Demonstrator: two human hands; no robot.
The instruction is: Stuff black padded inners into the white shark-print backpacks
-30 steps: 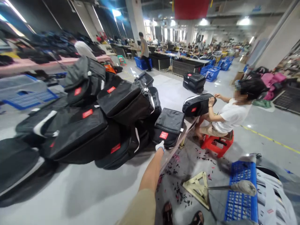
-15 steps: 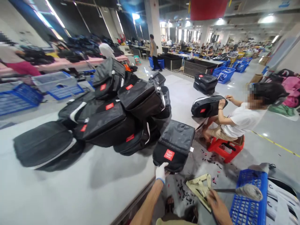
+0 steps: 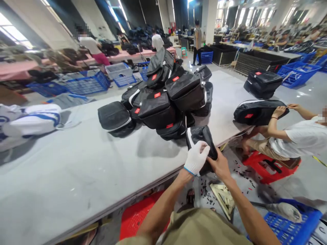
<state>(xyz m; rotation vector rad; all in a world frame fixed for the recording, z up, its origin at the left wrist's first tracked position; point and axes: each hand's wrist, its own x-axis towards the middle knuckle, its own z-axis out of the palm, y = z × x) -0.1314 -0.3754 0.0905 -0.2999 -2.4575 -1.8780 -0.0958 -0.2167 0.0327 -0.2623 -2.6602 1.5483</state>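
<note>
A black bag (image 3: 201, 133) with a white-edged side stands tilted at the table's front edge, turned so that its red label is out of sight. In a white knit glove with a blue cuff, my left hand (image 3: 196, 158) is closed against the bag's near side, fingertips pinched on the fabric. My bare right hand (image 3: 219, 164) grips the bag's right lower edge, its fingers partly hidden behind the material. Just beyond lies a heap of similar black bags (image 3: 155, 110) with red labels.
A white table (image 3: 84, 173) spreads to the left, with white-and-blue bags (image 3: 33, 122) on it. To the right, a co-worker (image 3: 293, 136) on a red stool handles another black bag (image 3: 260, 112). Below are a triangular cream frame (image 3: 222, 199) and a blue basket (image 3: 281, 223).
The bag has been turned and drawn closer, its red label no longer showing. My right hand has come up from low on the right to hold it. The view has swung left.
</note>
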